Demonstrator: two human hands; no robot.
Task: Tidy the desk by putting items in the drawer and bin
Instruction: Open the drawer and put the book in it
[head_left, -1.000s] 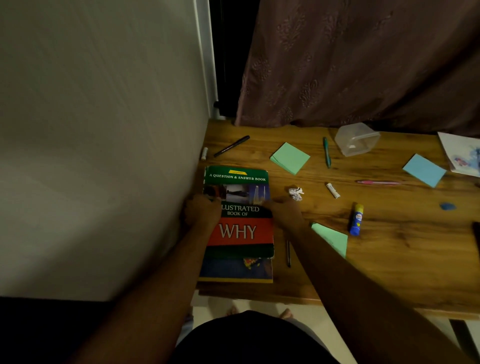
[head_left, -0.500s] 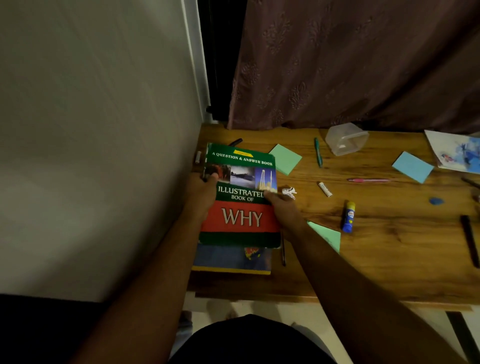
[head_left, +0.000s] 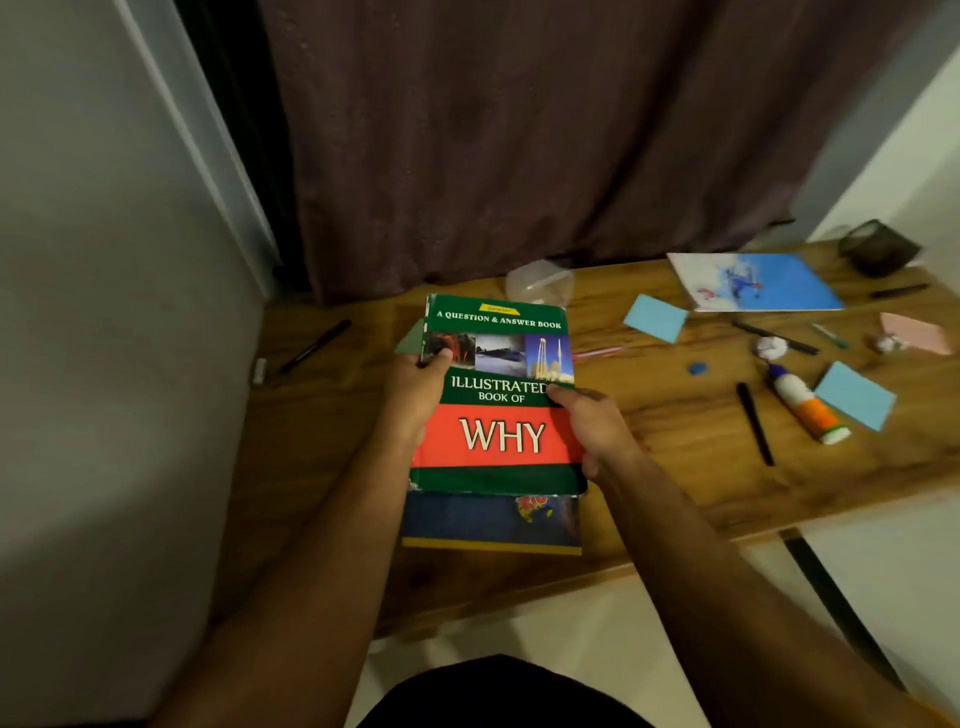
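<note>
A wooden worktop (head_left: 675, 467) stands before a dark curtain (head_left: 519, 156). The left hand (head_left: 415, 400) and right hand (head_left: 592, 426) grip opposite edges of the green book (head_left: 498, 364), thumbs on its cover, above a blue book (head_left: 488, 519). A glue stick (head_left: 805, 410) lies well apart, to the right.

All the readable print sits on one thing, the green-and-red book (head_left: 498, 395). Across its green top band, in pale capitals: "A QUESTION & ANSWER BOOK". Just above that line there's a small yellow tab, its lettering too tiny to read. Below the strip of three photos comes "ILLUSTRATED", final letter partly under a thumb, then "BOOK OF". On the red band beneath, big cream letters: "WHY". The blue book (head_left: 488, 519) showing under its lower edge carries no legible words.
</note>
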